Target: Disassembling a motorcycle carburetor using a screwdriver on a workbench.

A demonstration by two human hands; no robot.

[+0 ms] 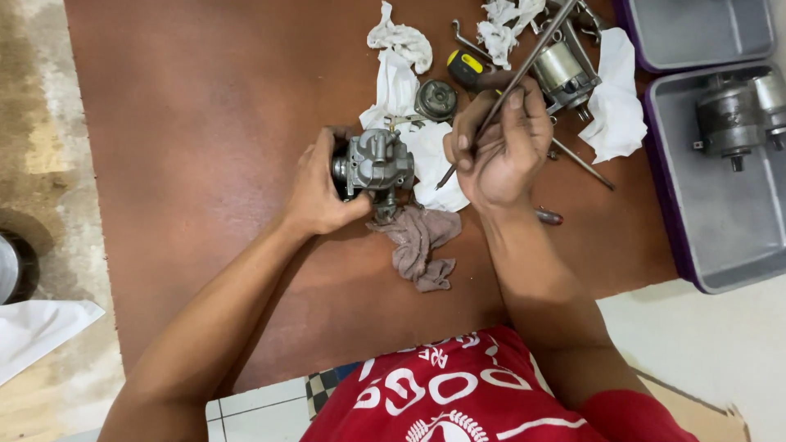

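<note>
The left hand [321, 190] gripped a grey carburetor [378, 164], holding it just above the brown tabletop [205, 123], near the middle. The right hand [501, 147] was clenched around a long metal rod [524, 69], probably a screwdriver shaft, its tip pointing down and left toward the carburetor. A grey rag [419, 245] lay just under the carburetor, on the near side. White cloths [399, 61] sat beyond it. At the far right, a grey tray [737, 237] held a metal motor part [729, 119].
</note>
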